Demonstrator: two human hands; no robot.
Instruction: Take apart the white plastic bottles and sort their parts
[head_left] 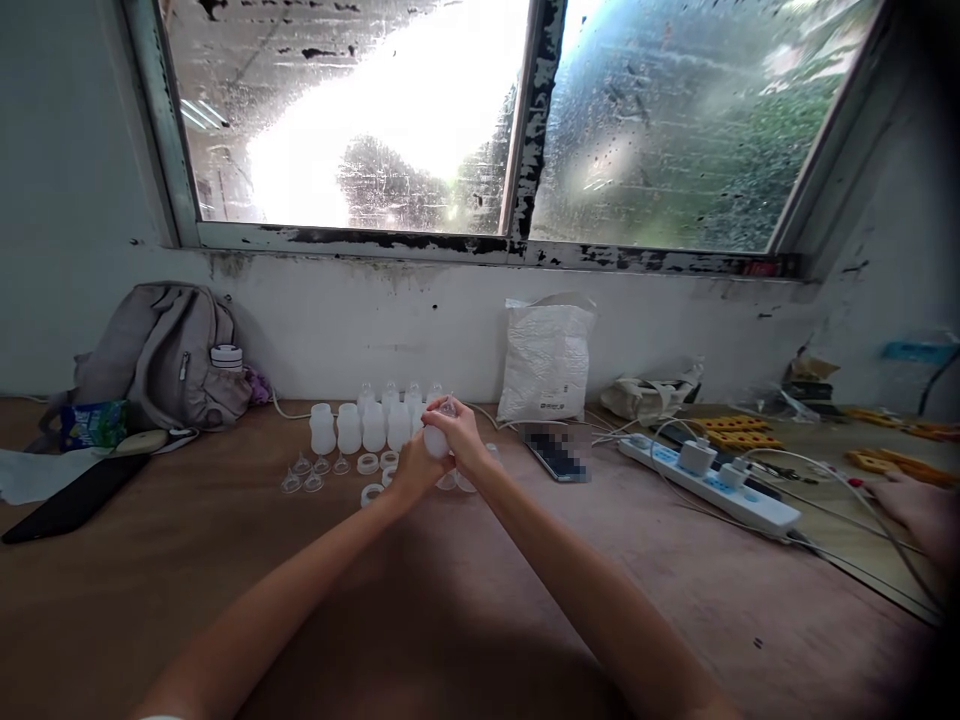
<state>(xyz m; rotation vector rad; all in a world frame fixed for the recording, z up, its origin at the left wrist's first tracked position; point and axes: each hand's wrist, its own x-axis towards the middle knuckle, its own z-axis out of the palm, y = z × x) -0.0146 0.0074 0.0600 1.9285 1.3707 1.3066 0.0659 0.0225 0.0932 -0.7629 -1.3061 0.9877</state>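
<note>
My left hand (pixel 418 468) is wrapped round a white translucent bottle (pixel 436 441), tilted over the table. At the bottle's top, my right hand (pixel 459 436) has its fingers closed on a clear nipple (pixel 448 405) with its ring. Just left of my hands stands a row of white bottles (pixel 349 430), with several nipple-topped bottles (pixel 390 392) behind them. In front of the row lie white rings (pixel 367 463) and, farther left, loose clear nipples (pixel 313 480). More clear pieces (pixel 466 483) show partly under my right hand.
A backpack (pixel 161 350) and black tablet (pixel 75 498) are at left. Behind stands a white bag (pixel 546 360). To the right are a phone (pixel 556 455), a power strip (pixel 712 485) with cables, yellow parts (pixel 739 433) and another person's hand (pixel 911 505).
</note>
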